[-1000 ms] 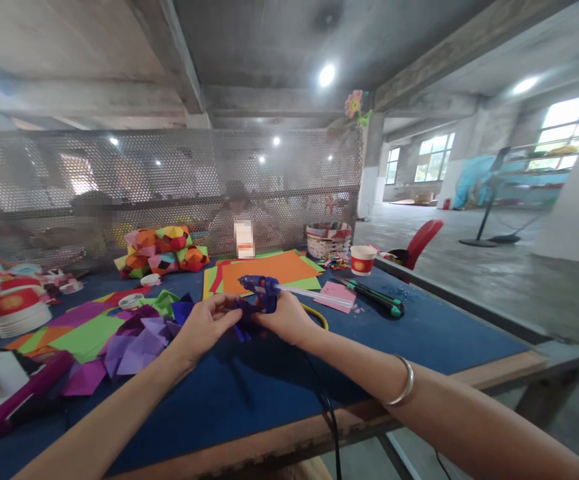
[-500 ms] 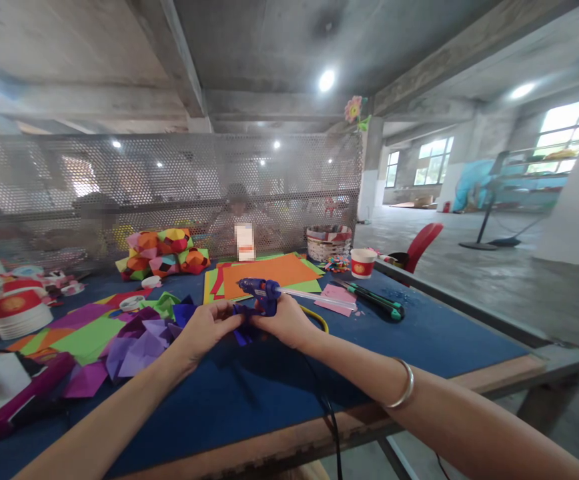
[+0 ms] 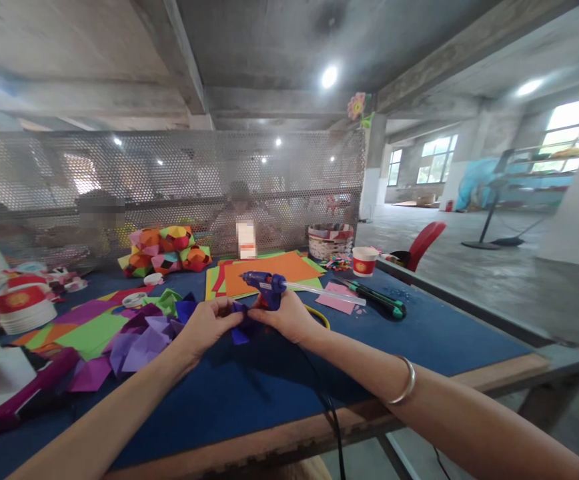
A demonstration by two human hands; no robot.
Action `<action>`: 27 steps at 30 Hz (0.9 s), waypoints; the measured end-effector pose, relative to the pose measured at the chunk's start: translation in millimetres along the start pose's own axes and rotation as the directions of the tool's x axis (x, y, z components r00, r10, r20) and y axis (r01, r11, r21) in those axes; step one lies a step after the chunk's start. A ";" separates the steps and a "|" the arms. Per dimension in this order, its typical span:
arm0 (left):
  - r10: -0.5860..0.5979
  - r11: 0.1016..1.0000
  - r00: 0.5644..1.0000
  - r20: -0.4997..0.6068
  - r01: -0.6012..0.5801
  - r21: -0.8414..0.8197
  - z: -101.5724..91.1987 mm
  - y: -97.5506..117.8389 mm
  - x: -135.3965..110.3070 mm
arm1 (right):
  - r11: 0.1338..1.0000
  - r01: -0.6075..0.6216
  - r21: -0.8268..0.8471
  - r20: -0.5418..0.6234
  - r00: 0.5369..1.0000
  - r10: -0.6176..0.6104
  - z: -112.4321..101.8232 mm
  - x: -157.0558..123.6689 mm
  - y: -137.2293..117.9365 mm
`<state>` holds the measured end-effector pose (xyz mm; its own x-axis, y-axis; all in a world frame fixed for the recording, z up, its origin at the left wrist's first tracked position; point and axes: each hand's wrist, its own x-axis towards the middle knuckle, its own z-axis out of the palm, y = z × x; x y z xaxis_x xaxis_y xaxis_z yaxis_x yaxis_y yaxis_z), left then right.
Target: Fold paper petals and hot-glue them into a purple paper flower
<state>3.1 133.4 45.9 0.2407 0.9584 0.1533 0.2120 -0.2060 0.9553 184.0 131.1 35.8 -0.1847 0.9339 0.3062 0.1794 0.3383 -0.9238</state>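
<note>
My right hand (image 3: 285,319) is closed round the grip of a blue glue gun (image 3: 264,285), whose clear glue stick (image 3: 319,292) juts out to the right. My left hand (image 3: 208,324) pinches a small folded piece of dark blue-purple paper (image 3: 239,325), and the fingers of both hands meet on it. The gun's nozzle points left, above that paper. A black cord (image 3: 330,417) runs from the gun over the table's front edge. A silver bangle sits on my right wrist.
On the blue table (image 3: 439,333) lie folded purple paper pieces (image 3: 139,337), green and orange sheets (image 3: 274,265), pink paper (image 3: 337,300), dark green-handled scissors (image 3: 377,299), a paper cup (image 3: 363,261), a basket (image 3: 329,240) and multicoloured paper balls (image 3: 167,248). A mesh screen stands behind, with people beyond it.
The glue gun has shifted slightly to the right and up with my right hand. My left hand stays pinched on the dark paper piece.
</note>
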 end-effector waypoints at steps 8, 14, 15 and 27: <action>0.004 1.000 0.999 0.036 -0.004 0.023 2.1 7.2 -1.3 | 0.998 0.040 -0.044 -0.036 0.998 -0.042 2.3 -5.6 -8.8; 0.008 1.000 0.998 0.059 -0.007 -0.010 3.2 11.6 -3.9 | 1.000 0.014 0.025 -0.083 0.997 -0.012 2.0 -2.1 -4.2; 0.006 1.000 0.998 0.067 -0.005 -0.012 3.5 12.1 -4.3 | 0.998 -0.012 0.066 -0.081 0.997 0.017 2.3 -1.7 -3.3; -0.058 0.998 0.981 -0.187 0.054 -0.029 -11.2 1.7 3.1 | 0.974 0.123 -0.192 -0.092 0.986 -0.142 -5.2 0.6 1.8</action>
<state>-6.4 138.2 50.8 0.0469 0.9887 0.1420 0.1969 -0.1486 0.9691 189.2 132.9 35.4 -0.1190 0.8830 0.4541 0.3374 0.4661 -0.8179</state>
